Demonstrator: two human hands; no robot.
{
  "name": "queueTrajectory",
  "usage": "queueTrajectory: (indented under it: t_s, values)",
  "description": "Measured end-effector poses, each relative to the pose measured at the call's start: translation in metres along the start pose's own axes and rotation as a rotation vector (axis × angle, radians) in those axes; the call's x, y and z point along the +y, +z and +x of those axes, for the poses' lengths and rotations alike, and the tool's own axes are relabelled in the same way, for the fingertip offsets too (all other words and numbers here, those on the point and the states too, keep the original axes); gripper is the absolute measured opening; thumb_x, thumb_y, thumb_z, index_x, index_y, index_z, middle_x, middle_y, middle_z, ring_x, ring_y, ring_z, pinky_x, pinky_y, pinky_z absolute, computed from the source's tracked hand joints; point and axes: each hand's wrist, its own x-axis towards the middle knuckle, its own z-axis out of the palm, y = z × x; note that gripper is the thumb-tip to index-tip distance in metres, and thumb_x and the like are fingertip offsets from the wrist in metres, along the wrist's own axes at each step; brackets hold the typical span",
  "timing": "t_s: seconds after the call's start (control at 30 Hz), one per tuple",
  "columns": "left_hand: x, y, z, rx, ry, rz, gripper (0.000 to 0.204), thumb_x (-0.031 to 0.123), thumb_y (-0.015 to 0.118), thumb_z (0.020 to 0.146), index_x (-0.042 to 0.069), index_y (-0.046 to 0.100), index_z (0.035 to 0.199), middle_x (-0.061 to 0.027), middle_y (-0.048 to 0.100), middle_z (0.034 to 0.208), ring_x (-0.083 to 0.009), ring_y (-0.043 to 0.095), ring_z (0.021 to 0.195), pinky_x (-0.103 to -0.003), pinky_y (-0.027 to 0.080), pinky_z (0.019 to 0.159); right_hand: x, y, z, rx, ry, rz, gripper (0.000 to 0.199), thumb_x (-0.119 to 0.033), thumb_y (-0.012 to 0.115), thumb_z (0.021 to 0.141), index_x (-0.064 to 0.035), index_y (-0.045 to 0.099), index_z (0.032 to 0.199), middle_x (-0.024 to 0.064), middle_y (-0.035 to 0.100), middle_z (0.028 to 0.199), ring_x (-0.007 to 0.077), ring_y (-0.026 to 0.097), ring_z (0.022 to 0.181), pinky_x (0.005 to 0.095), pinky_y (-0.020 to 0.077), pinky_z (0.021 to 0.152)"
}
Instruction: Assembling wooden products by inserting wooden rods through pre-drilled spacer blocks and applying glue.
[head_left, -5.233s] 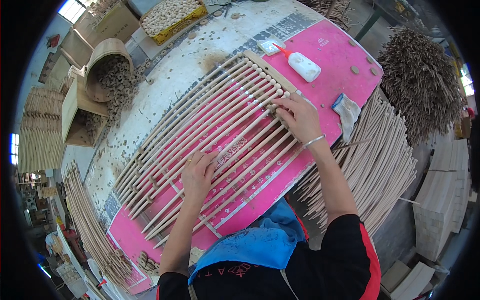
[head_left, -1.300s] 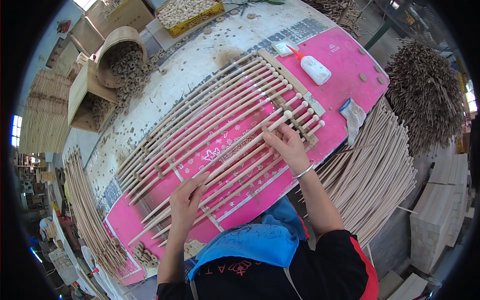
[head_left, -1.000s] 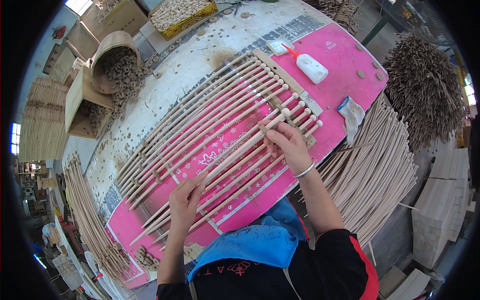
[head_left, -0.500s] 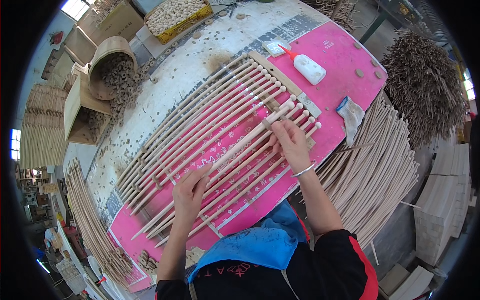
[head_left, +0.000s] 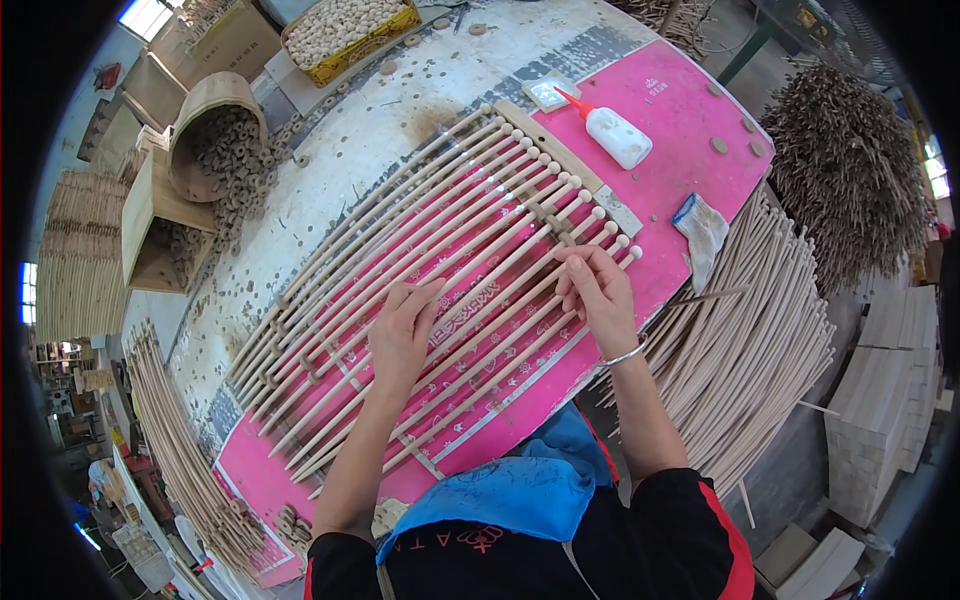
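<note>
Slim wooden rods (head_left: pixel 440 225) with round ball ends (head_left: pixel 553 168) lie side by side on a slatted wooden rack, balls toward the far right. My left hand (head_left: pixel 402 335) is over the middle of the row, thumb and forefinger closed together at a rod; the fingertips partly hide the contact. My right hand (head_left: pixel 597 293) is nearer the ball ends, its fingers pinched at a rod just beside a small wooden ring (head_left: pixel 565 239). Other wooden rings (head_left: pixel 312 377) sit on rods toward the lower left.
A white glue bottle with red nozzle (head_left: pixel 618 138) lies on the pink sheet (head_left: pixel 690 110), near a glove (head_left: pixel 703 235). Rings spill from a wooden tub (head_left: pixel 222 92) at left. A yellow crate of balls (head_left: pixel 350 35) stands behind. Rod bundles (head_left: pixel 740 350) lie at right.
The thicker-looking raised rod that both hands held is now down among the others. My left hand has moved up and right; my right hand has shifted slightly right.
</note>
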Motion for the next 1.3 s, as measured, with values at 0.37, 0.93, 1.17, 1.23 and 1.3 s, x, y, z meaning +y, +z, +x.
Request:
queueTrajectory:
  t_s: [0.37, 0.93, 1.17, 1.23, 1.3]
  values:
    - [-0.002, 0.004, -0.003, 0.004, 0.037, 0.084, 0.026, 0.012, 0.073, 0.102, 0.014, 0.079, 0.127, -0.0048, 0.064, 0.096, -0.0237, 0.068, 0.080, -0.039, 0.053, 0.067, -0.007, -0.022, 0.079, 0.106, -0.560, -0.810, 0.021, -0.012, 0.070, 0.100, -0.0097, 0.077, 0.119, 0.0078, 0.070, 0.107, 0.0286, 0.066, 0.099, 0.0409, 0.0547, 0.087]
    - [-0.003, -0.003, 0.004, 0.007, 0.030, 0.060, 0.027, 0.010, 0.070, 0.103, 0.012, 0.079, 0.128, -0.0064, 0.064, 0.096, -0.0248, 0.067, 0.085, -0.040, 0.053, 0.069, -0.013, -0.025, 0.126, -0.245, -0.702, -1.122, 0.014, -0.021, 0.079, 0.092, -0.0202, 0.083, 0.105, 0.0009, 0.066, 0.104, 0.0251, 0.062, 0.108, 0.0427, 0.0502, 0.094]
    - [-0.004, -0.003, 0.004, -0.023, -0.005, 0.042, 0.026, 0.010, 0.069, 0.103, 0.011, 0.079, 0.128, -0.0063, 0.064, 0.096, -0.0246, 0.068, 0.085, -0.039, 0.053, 0.069, -0.014, -0.027, 0.131, -0.263, -0.731, -1.127, 0.013, -0.018, 0.080, 0.091, -0.0184, 0.081, 0.104, 0.0012, 0.067, 0.107, 0.0257, 0.062, 0.112, 0.0434, 0.0499, 0.097]
    - [-0.004, -0.003, 0.004, -0.023, 0.002, 0.054, 0.026, 0.010, 0.070, 0.103, 0.011, 0.079, 0.128, -0.0060, 0.065, 0.096, -0.0247, 0.068, 0.087, -0.039, 0.053, 0.070, -0.015, -0.029, 0.132, -0.267, -0.720, -1.134, 0.014, -0.018, 0.080, 0.091, -0.0177, 0.081, 0.105, 0.0013, 0.067, 0.107, 0.0259, 0.062, 0.112, 0.0432, 0.0497, 0.097]
    - [-0.003, -0.002, 0.004, -0.020, 0.018, 0.073, 0.026, 0.011, 0.071, 0.102, 0.011, 0.079, 0.127, -0.0056, 0.066, 0.097, -0.0253, 0.068, 0.089, -0.039, 0.054, 0.071, -0.015, -0.030, 0.131, -0.280, -0.699, -1.130, 0.014, -0.017, 0.079, 0.091, -0.0173, 0.081, 0.105, 0.0018, 0.066, 0.107, 0.0261, 0.061, 0.112, 0.0430, 0.0498, 0.097]
